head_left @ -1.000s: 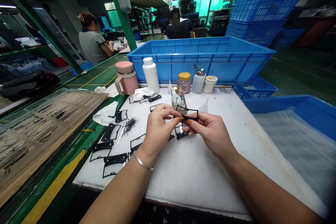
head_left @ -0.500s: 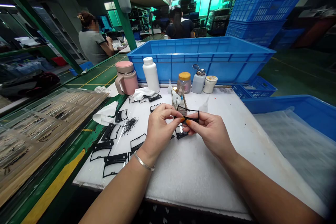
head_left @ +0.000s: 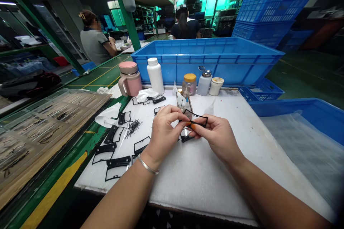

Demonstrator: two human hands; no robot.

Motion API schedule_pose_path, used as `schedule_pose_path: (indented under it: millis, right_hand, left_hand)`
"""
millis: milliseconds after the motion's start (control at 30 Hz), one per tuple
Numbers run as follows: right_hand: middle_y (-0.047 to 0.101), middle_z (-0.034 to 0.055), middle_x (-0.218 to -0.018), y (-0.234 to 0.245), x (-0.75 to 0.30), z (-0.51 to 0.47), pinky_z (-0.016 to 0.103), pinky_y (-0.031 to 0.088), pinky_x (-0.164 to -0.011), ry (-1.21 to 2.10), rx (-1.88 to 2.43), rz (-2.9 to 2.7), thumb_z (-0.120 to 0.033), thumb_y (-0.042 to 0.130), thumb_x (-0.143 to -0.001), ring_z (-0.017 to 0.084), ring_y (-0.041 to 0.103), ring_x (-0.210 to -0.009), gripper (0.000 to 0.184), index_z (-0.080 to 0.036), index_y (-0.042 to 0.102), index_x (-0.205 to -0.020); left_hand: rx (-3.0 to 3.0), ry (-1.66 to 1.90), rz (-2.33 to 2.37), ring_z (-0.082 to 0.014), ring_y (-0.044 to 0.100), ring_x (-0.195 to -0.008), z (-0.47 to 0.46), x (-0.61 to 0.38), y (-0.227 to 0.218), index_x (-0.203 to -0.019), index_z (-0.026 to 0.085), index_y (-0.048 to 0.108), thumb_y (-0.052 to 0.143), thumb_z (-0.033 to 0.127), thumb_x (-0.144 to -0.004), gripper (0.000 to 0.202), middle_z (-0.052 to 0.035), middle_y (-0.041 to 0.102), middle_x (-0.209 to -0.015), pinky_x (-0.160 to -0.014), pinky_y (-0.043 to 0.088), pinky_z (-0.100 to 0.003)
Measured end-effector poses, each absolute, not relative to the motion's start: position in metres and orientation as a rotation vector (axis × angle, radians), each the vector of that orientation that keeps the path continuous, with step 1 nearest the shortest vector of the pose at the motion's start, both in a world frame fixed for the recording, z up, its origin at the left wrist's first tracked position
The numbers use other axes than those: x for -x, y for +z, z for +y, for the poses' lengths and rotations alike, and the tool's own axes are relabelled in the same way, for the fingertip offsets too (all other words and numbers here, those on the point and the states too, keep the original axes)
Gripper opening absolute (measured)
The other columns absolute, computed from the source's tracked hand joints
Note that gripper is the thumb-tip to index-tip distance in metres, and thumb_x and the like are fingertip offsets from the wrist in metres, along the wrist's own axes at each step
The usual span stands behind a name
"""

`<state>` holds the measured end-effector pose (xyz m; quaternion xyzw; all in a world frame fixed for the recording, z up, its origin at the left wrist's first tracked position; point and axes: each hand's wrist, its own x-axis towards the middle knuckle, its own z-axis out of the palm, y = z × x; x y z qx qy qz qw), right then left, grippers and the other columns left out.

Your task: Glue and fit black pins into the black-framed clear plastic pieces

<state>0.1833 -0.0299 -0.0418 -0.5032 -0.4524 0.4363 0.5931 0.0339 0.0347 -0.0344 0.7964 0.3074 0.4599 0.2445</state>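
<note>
- Black plastic frame point(head_left: 195, 114), thin and rectangular, is held up in the air above the table, its long sides running crosswise between both hands.
- Left hand point(head_left: 167, 134) pinches the frame's left end, thumb and forefinger pressed together on it.
- Right hand point(head_left: 218, 137) grips the lower edge in a tight pinch, with the frame's right end sticking out past the orange-nailed fingertips.
- Work in hand: holding the frame up in this two-handed pinch.
- Second black frame point(head_left: 185, 136) lies just below the hands on the white padded table point(head_left: 231, 186).
- Heap of thin black strips point(head_left: 133, 128) lies further left, among more black frames point(head_left: 115, 135).
- Clear holder point(head_left: 183, 102) stands just beyond the held frame.
</note>
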Motion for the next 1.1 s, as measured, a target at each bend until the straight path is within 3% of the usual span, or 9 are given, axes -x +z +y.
schedule_pose_path:
  millis: [400, 667, 800, 1100]
  right_hand:
    - [0.071, 0.0052, -0.075, -0.039, -0.184, -0.03, 0.025, 0.054, -0.057, 1.039, 1.191, -1.06, -0.031, 0.078, -0.07, 0.018, 0.069, -0.064, 0.02, -0.014, 0.069, -0.077]
    - [0.071, 0.0047, -0.071, -0.037, -0.184, -0.032, 0.024, 0.053, -0.057, 0.984, 1.218, -1.112, -0.027, 0.075, -0.073, 0.018, 0.07, -0.065, 0.015, -0.014, 0.07, -0.077]
    - [0.07, 0.0045, -0.07, -0.035, -0.183, -0.032, 0.024, 0.052, -0.055, 0.98, 1.244, -1.106, -0.029, 0.076, -0.072, 0.018, 0.069, -0.062, 0.017, -0.014, 0.069, -0.075]
    - [0.07, 0.004, -0.067, -0.037, -0.184, -0.03, 0.023, 0.052, -0.055, 1.053, 1.224, -1.089, -0.028, 0.076, -0.072, 0.017, 0.068, -0.062, 0.017, -0.014, 0.069, -0.077]
  left_hand:
    - [-2.379, 1.264, 0.768, -0.0174, 0.054, -0.085, 0.036, -0.03, -0.032, -0.079, 0.021, 0.069, 0.066, 0.015, -0.081, 0.008, -0.0029, 0.06, -0.085, -0.08, 0.044, -0.033]
    - [-1.773, 1.135, 0.804, -0.0156, 0.057, -0.087, 0.04, -0.032, -0.031, -0.089, 0.018, 0.062, 0.075, 0.013, -0.067, 0.026, -0.0021, 0.061, -0.092, -0.068, 0.051, -0.024]
    - [-1.543, 0.896, 0.72, -0.0145, 0.062, -0.075, 0.045, -0.028, -0.031, -0.082, 0.012, 0.068, 0.072, 0.018, -0.071, 0.013, -0.0046, 0.068, -0.081, -0.069, 0.051, -0.025]
    - [-1.434, 0.891, 0.741, -0.0123, 0.062, -0.069, 0.045, -0.029, -0.031, -0.078, 0.012, 0.07, 0.073, 0.016, -0.07, 0.01, -0.0032, 0.069, -0.074, -0.067, 0.05, -0.022]
